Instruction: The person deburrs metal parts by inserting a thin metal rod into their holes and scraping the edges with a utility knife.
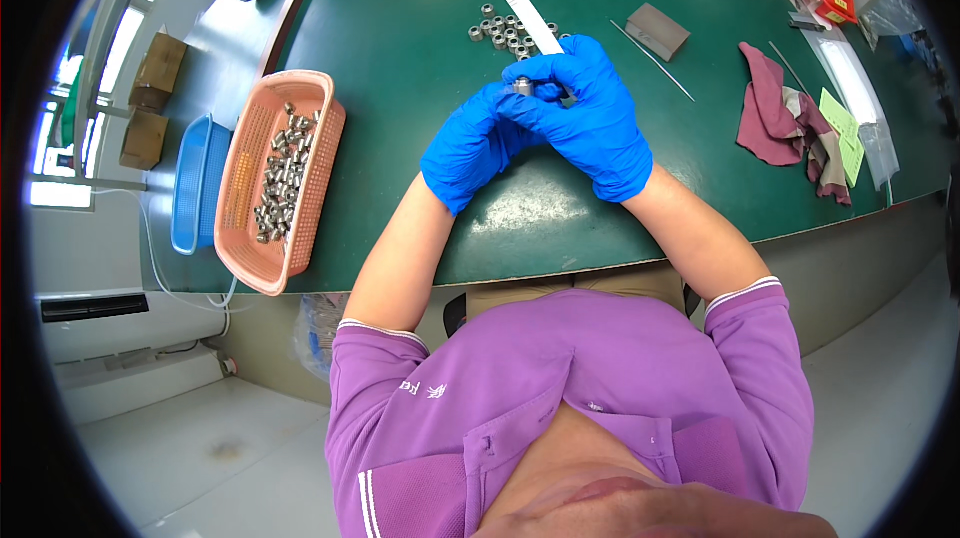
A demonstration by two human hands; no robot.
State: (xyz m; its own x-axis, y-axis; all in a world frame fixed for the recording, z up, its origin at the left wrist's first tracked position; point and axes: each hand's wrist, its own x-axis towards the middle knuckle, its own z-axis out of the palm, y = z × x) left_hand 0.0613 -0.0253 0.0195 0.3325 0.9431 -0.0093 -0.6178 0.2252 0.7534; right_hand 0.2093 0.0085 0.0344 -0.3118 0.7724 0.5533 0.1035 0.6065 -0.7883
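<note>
Both my hands wear blue gloves and meet over the green table. My right hand [598, 123] is closed around a white-handled craft knife [524, 13], whose blade points up and to the left, away from me. A small silver metal cylinder [523, 86] sits between the fingertips where the hands come together. My left hand [474, 146] is closed on that cylinder, and the right fingers rest close against it. Just beyond the hands lie several similar metal cylinders [499, 29] in a loose cluster, partly behind the knife. The inner fingers are partly hidden.
At left stands a pink basket [323, 143] of metal cylinders beside a blue basket [190, 183]. To the right are a grey-brown block [658, 32], a thin rod [652, 60], a maroon cloth [768, 118] and a yellow-green paper [841, 133]. Red equipment [830, 0] stands far right.
</note>
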